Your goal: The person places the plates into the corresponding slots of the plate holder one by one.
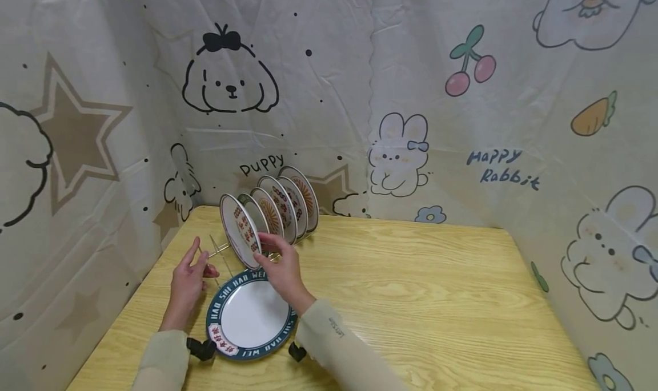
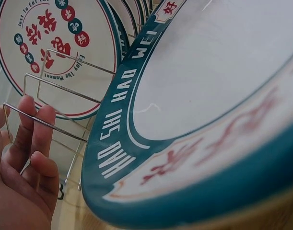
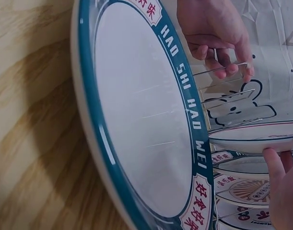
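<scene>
My right hand [image 1: 283,271] grips the right edge of a white plate [image 1: 239,231] with red characters, which stands on edge at the near end of a row of plates in a wire dish rack [image 1: 218,251]. The thumb is on the near face and the fingers are behind. At the rack's near left, my left hand [image 1: 187,282] holds an end wire between thumb and fingers, seen in the left wrist view around the wire [image 2: 45,122]. A teal-rimmed plate [image 1: 257,317] with white letters lies between my forearms, in front of the rack, covering part of it.
Several patterned plates [image 1: 298,200] stand on edge farther back in the rack. The wooden table [image 1: 411,299] extends to the right. A printed cloth [image 1: 339,94] hangs behind and at both sides. Black wrist mounts [image 1: 201,349] sit close to the teal-rimmed plate.
</scene>
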A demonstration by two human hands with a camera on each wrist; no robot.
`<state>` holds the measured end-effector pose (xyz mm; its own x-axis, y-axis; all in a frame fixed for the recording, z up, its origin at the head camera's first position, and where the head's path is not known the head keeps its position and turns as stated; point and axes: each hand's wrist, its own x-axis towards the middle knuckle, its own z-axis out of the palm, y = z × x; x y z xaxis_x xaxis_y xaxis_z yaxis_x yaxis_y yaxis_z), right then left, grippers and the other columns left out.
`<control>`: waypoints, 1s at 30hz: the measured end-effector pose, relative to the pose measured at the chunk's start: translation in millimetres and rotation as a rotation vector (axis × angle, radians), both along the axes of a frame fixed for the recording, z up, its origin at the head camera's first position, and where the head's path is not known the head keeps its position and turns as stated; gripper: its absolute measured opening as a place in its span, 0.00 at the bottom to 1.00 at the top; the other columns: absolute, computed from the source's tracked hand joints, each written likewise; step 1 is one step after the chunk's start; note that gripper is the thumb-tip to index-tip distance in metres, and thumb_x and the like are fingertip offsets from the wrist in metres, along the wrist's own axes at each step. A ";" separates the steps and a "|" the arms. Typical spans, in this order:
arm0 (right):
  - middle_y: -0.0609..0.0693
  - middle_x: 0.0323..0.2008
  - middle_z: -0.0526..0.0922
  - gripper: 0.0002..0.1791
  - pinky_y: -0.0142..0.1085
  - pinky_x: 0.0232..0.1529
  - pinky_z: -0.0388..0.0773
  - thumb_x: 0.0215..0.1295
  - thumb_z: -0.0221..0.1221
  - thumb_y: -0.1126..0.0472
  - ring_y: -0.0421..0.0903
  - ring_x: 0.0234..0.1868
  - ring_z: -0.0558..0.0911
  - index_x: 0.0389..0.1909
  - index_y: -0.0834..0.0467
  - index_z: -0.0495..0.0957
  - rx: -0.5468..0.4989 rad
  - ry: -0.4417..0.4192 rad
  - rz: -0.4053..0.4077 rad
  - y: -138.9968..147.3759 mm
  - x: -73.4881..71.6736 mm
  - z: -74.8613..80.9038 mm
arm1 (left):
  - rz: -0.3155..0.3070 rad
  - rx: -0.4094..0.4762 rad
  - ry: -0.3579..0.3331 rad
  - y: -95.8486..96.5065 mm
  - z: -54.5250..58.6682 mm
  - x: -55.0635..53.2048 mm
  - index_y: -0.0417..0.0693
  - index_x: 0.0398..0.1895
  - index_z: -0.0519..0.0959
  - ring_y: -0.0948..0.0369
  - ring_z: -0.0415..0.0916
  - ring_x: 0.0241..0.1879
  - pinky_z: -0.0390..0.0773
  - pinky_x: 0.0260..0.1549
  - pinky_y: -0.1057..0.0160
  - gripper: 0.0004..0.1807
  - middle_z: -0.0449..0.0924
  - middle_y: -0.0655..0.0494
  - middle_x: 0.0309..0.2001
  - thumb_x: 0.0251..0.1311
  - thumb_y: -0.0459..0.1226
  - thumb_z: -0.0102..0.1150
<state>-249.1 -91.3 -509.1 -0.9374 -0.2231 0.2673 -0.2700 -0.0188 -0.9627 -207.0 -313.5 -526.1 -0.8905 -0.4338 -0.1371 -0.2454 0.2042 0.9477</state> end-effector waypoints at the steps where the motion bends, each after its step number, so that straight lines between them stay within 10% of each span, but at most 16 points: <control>1: 0.45 0.58 0.85 0.23 0.41 0.52 0.85 0.68 0.67 0.65 0.41 0.55 0.84 0.62 0.45 0.81 0.004 0.007 -0.003 -0.6 -0.3 -0.4 | 0.001 -0.001 0.001 0.5 0.1 0.1 0.81 0.82 0.48 0.69 0.82 0.32 0.77 0.28 0.66 0.33 0.83 0.67 0.27 0.78 0.58 0.43; 30: 0.44 0.54 0.88 0.20 0.32 0.48 0.84 0.65 0.69 0.67 0.45 0.57 0.85 0.56 0.47 0.83 0.034 -0.023 -0.147 -22.7 6.2 -6.2 | -0.009 0.011 -0.012 -2.3 -1.1 -1.1 0.81 0.82 0.47 0.70 0.82 0.32 0.77 0.29 0.67 0.33 0.83 0.66 0.29 0.79 0.57 0.42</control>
